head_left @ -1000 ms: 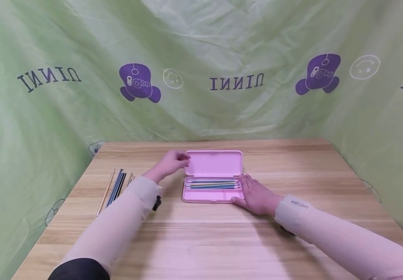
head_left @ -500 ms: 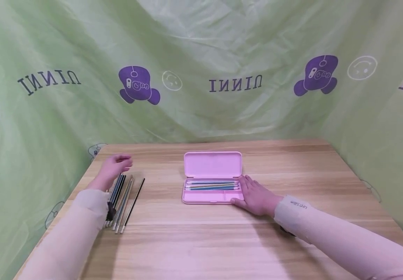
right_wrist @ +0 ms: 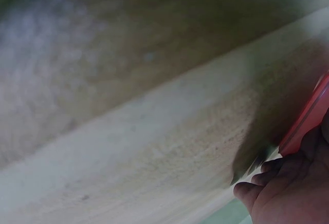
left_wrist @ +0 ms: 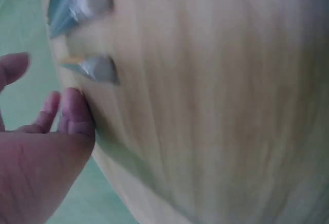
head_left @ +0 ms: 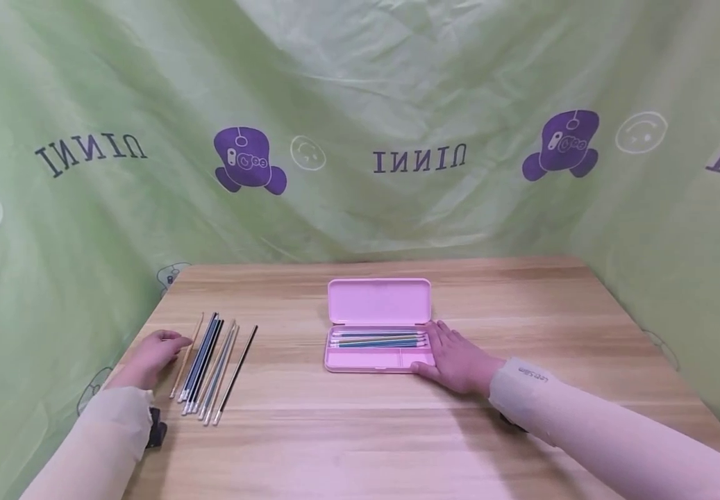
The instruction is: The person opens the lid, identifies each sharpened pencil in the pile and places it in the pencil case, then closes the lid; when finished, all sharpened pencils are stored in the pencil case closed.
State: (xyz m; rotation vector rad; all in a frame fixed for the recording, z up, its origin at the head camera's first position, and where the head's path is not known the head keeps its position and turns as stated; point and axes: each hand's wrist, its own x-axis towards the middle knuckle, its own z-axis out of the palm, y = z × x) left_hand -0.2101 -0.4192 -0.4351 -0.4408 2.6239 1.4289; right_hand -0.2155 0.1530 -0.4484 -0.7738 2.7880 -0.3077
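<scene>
In the head view my left hand (head_left: 155,355) is just left of a natural-wood pencil (head_left: 187,355), the leftmost of a loose group. The left wrist view shows the thumb and fingers parted with nothing between them, near a blurred pencil end (left_wrist: 97,68). Dark blue and black pencils (head_left: 202,361) lie side by side to the right of it. My right hand (head_left: 459,357) rests with fingers spread against the right side of a pink pencil case (head_left: 362,368). The case lies with its lid (head_left: 380,301) raised. Several pencils (head_left: 378,340) fill its long rear compartment.
A black pencil (head_left: 237,371) lies slanted at the right of the loose group. The wooden table (head_left: 360,430) extends to both sides, and a green printed curtain (head_left: 347,215) hangs behind it. The case's front holds a long compartment and a small one.
My left hand has moved from beside the case lid leftward over the pencils, then down to their left side. My right hand stays on the case.
</scene>
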